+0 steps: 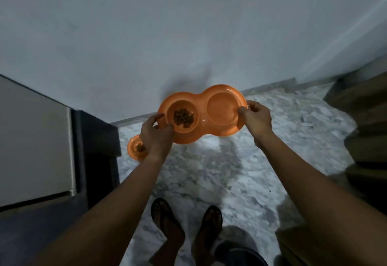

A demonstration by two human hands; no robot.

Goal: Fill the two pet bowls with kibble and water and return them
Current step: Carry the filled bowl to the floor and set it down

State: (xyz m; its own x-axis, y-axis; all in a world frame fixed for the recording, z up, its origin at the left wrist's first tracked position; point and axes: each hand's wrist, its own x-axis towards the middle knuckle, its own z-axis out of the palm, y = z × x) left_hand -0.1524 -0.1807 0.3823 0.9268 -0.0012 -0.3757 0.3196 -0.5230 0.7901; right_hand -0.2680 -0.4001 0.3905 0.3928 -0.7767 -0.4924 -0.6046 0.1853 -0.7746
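I hold an orange double pet bowl (204,126) in the air above the floor, gripped at both ends. My left hand (156,137) grips its left rim, thumb over the edge. My right hand (256,119) pinches the right rim. The left well holds brown kibble (183,118); the right well (223,106) looks smooth, and I cannot tell whether water is in it. A second orange bowl (134,148) with some kibble sits on the floor below my left hand, partly hidden by it.
A pale wall (188,35) rises straight ahead, meeting the marble floor (209,171) at a skirting. A grey appliance with a dark base (37,140) stands at the left. Brown wooden furniture (366,129) is at the right. My sandalled feet (186,223) are below.
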